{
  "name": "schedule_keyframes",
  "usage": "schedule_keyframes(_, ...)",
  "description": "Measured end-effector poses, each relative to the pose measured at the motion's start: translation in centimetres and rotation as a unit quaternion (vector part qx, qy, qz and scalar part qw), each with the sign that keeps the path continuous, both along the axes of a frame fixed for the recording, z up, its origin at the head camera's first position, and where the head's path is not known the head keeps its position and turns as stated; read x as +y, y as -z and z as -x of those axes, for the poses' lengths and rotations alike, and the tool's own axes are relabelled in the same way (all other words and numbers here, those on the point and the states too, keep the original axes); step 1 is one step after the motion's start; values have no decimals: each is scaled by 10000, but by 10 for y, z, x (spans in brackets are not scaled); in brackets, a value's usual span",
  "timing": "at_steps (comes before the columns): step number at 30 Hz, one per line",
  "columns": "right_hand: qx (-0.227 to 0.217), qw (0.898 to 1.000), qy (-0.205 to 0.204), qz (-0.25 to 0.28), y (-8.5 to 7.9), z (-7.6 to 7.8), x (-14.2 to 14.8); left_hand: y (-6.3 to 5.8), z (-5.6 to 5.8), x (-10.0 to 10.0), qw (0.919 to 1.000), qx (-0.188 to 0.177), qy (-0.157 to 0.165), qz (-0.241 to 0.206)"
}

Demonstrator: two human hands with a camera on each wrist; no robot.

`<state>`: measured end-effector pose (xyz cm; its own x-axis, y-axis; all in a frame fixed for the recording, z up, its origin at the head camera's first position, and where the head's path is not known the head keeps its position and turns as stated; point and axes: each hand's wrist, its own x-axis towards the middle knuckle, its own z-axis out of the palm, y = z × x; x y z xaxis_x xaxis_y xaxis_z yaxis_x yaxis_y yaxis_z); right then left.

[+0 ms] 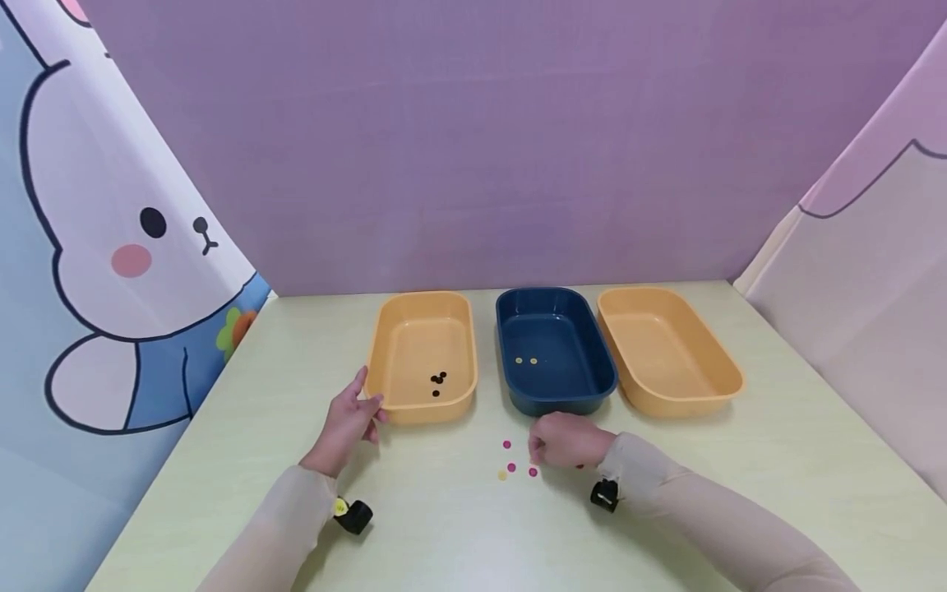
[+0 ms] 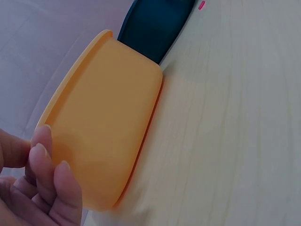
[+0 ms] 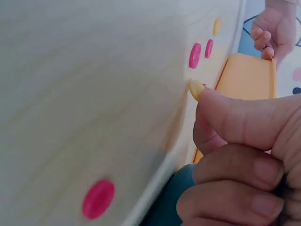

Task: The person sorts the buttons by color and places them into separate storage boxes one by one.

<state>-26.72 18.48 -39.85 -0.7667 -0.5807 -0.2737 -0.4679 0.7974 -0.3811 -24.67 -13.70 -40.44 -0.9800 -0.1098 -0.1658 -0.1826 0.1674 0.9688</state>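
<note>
My left hand [image 1: 349, 423] grips the near left corner of the left yellow tray [image 1: 422, 413], with fingers against its outer wall and thumb at the rim. Several black buttons [image 1: 436, 393] lie inside that tray. Just in front of the dark blue tray [image 1: 558, 404], my right hand [image 1: 571, 440] pinches a yellow button [image 3: 195, 89] between thumb and index finger, at table height. Around it on the table lie several pink buttons [image 1: 533, 472], one of them [image 3: 98, 198] close in the right wrist view. Another yellow button [image 1: 502, 475] lies to the left among them.
Two yellow buttons [image 1: 533, 361] sit in the dark blue tray. A second yellow tray [image 1: 684, 404] stands against its right side. Behind the trays rises a purple cloth wall [image 1: 473, 148]; printed cloth [image 1: 111, 247] hangs at the left. The table [image 1: 436, 534] is pale wood.
</note>
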Motion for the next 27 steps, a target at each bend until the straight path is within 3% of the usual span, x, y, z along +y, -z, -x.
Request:
schedule_keyframes(10,-67,9934,-671,933,-12,1,8,-1,-2,0,10000,1,1,28)
schedule_keyframes(16,-398,9899,-517,1259,-32,1,12,-1,-1,0,10000,-44,9,27)
schedule_keyframes(27,-246,9870,-81,1585,-63,21,16,-3,-3,1,10000,-70,-24,22)
